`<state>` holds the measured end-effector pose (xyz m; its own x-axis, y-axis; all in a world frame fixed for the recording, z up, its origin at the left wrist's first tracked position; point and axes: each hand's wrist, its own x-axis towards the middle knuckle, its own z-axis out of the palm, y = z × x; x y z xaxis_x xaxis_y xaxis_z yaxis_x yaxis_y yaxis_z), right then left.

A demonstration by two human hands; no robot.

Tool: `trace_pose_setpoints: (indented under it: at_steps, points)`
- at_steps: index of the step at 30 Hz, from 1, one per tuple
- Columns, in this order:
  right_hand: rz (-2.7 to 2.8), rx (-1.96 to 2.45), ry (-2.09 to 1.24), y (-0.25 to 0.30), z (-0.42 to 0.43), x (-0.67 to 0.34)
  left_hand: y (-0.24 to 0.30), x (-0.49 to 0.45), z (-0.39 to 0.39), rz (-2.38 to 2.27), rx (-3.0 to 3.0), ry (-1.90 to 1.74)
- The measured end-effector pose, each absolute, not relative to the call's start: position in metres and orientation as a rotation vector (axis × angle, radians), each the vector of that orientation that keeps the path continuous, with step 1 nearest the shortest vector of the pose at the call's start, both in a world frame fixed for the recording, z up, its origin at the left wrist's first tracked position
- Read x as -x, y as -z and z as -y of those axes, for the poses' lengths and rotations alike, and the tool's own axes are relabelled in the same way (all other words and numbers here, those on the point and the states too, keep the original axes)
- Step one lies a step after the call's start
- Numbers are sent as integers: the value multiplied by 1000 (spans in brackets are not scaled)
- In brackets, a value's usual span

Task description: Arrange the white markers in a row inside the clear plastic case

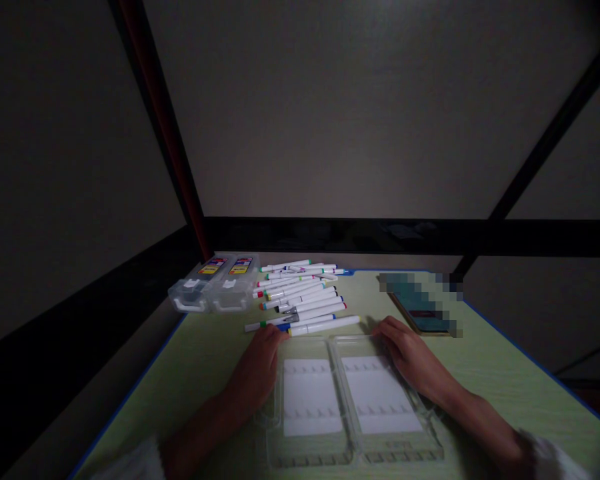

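Note:
An open clear plastic case [353,400] lies flat before me, both halves showing white ribbed inserts. My left hand [256,367] rests at the case's left edge, fingers curled by the nearest markers; I cannot make out anything in them. On the case's far right corner lies my right hand [405,350], fingers stretched flat. A heap of white markers [300,293] with coloured caps lies just beyond the case.
A second clear case [215,288], with coloured labels, sits at the far left of the green table [490,373]. A blurred-out flat object [423,303] lies at the far right. The table's blue edge runs along both sides.

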<state>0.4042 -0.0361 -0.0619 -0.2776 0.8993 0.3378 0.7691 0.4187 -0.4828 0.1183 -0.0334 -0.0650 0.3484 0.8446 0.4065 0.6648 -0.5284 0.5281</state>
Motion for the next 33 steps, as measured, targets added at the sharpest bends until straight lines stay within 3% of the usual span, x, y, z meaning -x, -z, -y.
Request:
trace_pose_setpoints:
  at_steps: [23,33]
  points:
    - [2137,1491,-149,40,42,-402,45,-117,37,-1517,-2505,-926]
    - [2039,1613,-171,58,32,-382,56,-120,40,-1536,-2386,-842]
